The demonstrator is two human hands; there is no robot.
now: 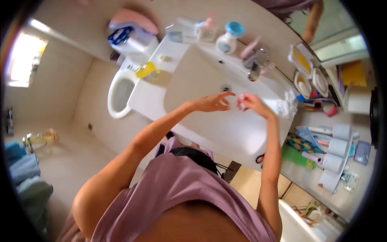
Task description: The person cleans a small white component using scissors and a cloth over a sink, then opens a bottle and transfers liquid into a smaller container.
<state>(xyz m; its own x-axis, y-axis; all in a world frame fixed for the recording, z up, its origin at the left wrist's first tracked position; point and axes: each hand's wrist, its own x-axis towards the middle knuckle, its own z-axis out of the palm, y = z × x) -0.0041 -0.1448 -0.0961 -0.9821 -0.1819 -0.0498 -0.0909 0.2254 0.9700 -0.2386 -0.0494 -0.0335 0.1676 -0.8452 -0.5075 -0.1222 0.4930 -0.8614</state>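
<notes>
Over the white washbasin (196,81), my left hand (213,102) reaches rightward with its fingers apart and nothing seen in them. My right hand (251,104) is close beside it, its fingers curled around a small, blurred, pinkish-white thing (241,102) that I cannot identify. A narrow gap parts the two hands. The metal drain (226,88) lies just beyond my left fingertips. Above the hands in the picture is the chrome faucet (254,71). A crumpled white cloth or tissue (285,106) rests on the basin's right edge.
A bottle of yellow liquid (147,71) and a small white cap-like object (163,58) stand on the left counter. Pump bottles (207,30) and a blue-topped white bottle (226,40) line the back. Red-handled scissors (260,158) lie at the front edge. A toilet (113,93) is at left.
</notes>
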